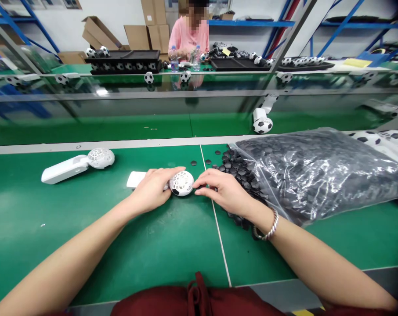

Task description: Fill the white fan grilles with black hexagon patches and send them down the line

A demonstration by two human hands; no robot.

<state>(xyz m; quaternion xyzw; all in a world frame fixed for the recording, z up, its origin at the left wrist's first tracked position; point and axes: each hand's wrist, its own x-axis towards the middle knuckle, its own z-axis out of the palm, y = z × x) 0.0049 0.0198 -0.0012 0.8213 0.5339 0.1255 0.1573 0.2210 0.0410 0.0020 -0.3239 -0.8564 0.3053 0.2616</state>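
Note:
My left hand [153, 189] is closed around a white device with a slotted, football-patterned round head [182, 182], perhaps a handheld fan. Its pale handle lies partly under my fingers, and one black patch shows low on the head. Just right of the head, my right hand [224, 189] pinches a small black pentagon piece [199, 188], mostly hidden by the fingertips. Beside that hand, loose black pentagon pieces [238, 169] spill from a clear plastic bag [324, 175] full of them. A second white device [77, 166], without black patches, lies to the left on the green table.
Behind the table runs a green conveyor [136, 125] carrying a football-patterned device [262, 124]. Across it, a person in a pink shirt [177, 39] sits near black trays [123, 59] and water bottles [173, 59]. More patterned heads [367, 138] lie at the right.

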